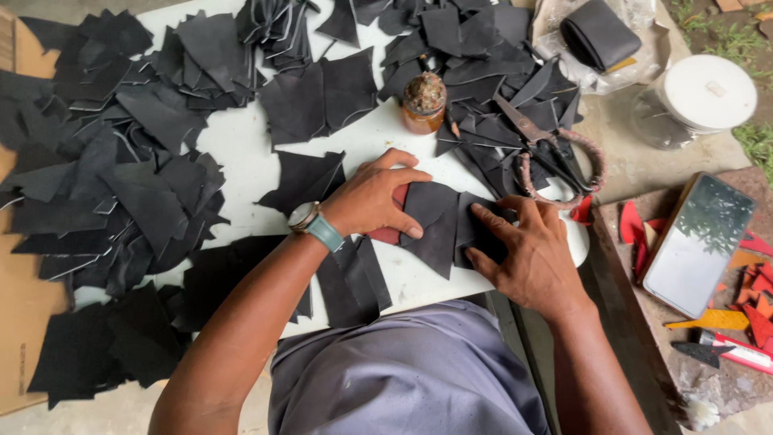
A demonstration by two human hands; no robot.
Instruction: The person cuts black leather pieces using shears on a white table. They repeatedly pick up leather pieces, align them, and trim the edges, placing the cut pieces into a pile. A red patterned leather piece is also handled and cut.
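Observation:
My left hand (377,197), with a wristwatch on its wrist, presses flat on a dark red template piece (388,234) that lies against a black leather piece (435,221) on the white board (250,157). My right hand (523,246) lies flat beside it, fingers spread on another black leather piece (475,229) near the board's right edge. Neither hand grips anything; both push down on the leather.
Heaps of cut black leather scraps (121,161) cover the board's left and back. A small brown glue jar (423,103) and large scissors (547,153) lie behind my hands. At right are a phone (696,242), red and yellow offcuts (753,298) and a white-lidded container (700,97).

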